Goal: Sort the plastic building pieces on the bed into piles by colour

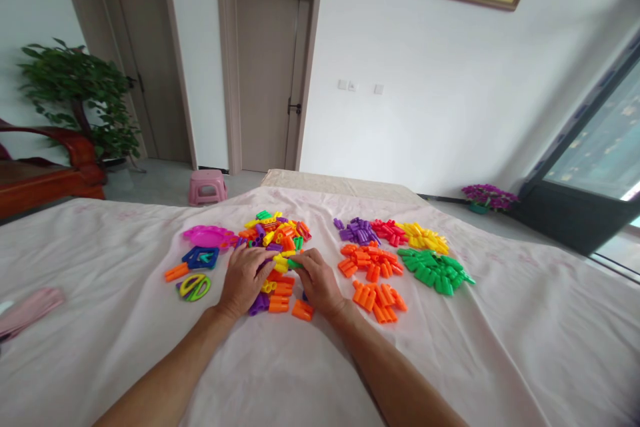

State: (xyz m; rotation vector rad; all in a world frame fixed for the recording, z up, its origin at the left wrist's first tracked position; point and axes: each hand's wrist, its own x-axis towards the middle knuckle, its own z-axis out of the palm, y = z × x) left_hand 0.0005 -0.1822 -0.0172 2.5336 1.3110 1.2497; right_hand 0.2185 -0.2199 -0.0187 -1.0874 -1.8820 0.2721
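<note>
My left hand point(246, 282) reaches over the left side of a mixed pile of plastic building pieces, its fingers bent and thumb close to the index finger. What lies between those fingers is mostly hidden. Just off their tips are yellow building pieces point(283, 261). My right hand point(320, 282) pinches a green building piece point(294, 264) at the pile's right side, close to the left fingertips. Beyond both hands the mixed pile point(273, 232) holds yellow, orange, purple, red and green pieces. Orange building pieces point(279, 302) and purple ones point(259, 305) lie between my wrists.
Sorted by colour on the right are purple point(359, 231), red point(390, 232), yellow point(423, 238), green point(437, 270) and orange point(371, 260) pieces. On the left lie a pink plate-like toy point(207, 236), blue frames point(200, 257) and a yellow-green ring shape point(195, 287). A pale cloth point(450, 360) covers the table.
</note>
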